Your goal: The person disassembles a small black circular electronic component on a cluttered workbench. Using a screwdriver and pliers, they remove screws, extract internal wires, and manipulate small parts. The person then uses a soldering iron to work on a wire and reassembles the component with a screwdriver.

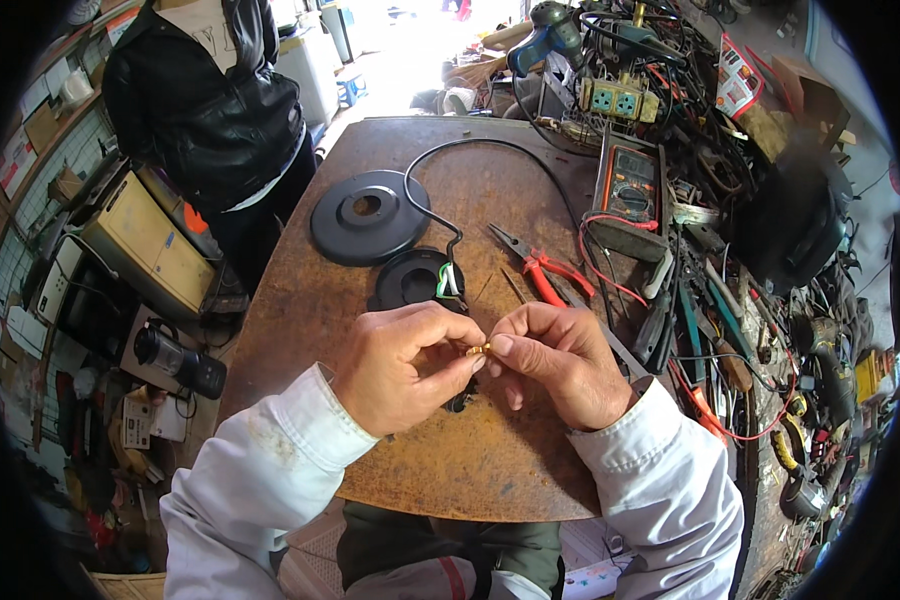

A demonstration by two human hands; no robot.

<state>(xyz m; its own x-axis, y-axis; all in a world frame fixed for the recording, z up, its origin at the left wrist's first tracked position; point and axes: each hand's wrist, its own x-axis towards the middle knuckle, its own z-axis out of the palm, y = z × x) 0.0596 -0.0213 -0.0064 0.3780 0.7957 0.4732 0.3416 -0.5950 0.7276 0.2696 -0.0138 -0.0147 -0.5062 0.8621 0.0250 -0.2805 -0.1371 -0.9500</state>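
Above the near half of the wooden table, my left hand [410, 362] and my right hand [558, 362] meet fingertip to fingertip. Both pinch a small brass-coloured metal piece [480, 350]; its exact kind is too small to make out. Just beyond the hands lies a round black base [407, 278], with green and white wires [446, 280] at the end of a black cable [448, 148]. A wide black disc-shaped cover [368, 217] with a central hole rests behind it. Red-handled pliers [542, 268] lie open beyond my right hand.
A multimeter [634, 186] with red leads stands at the table's right. Tools and cables [710, 340] crowd the right side, below a socket block [615, 100]. At the far left a person in a black jacket [205, 110] stands by the table [300, 330]. A blender [180, 358] sits left.
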